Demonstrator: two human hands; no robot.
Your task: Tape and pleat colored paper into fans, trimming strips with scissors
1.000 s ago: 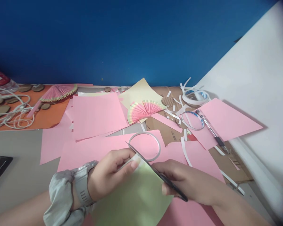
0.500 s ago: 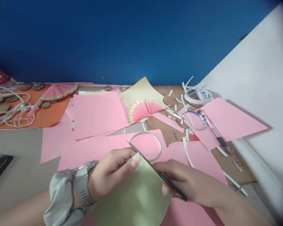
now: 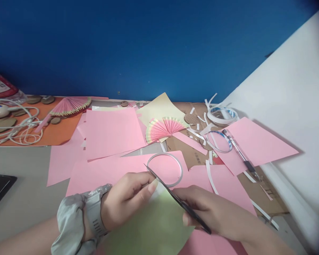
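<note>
My left hand (image 3: 131, 193) pinches the upper corner of a light green sheet of paper (image 3: 151, 223) between thumb and fingers. Black scissors (image 3: 179, 202) are gripped in my right hand (image 3: 207, 209), their blades pointing up and left along the sheet's upper right edge, close to my left fingertips. Whether the blades are fully closed I cannot tell. Pink paper (image 3: 103, 173) lies beneath both hands. A thin ring of tape (image 3: 181, 173) rests on it just beyond the scissor tips.
Behind lie a pink pleated fan (image 3: 166, 128), stacked pink sheets (image 3: 114, 132) and a yellow sheet (image 3: 162, 106). To the right are a pen (image 3: 239, 152), tape rolls (image 3: 223, 114) and cardboard (image 3: 186, 148) with white strips. A second fan (image 3: 70, 106) and white cables (image 3: 29, 122) sit left.
The view has tilted slightly, so everything sits a little lower. The scissors have shifted marginally along the paper's corner, and less of its white tip shows by my left thumb.
</note>
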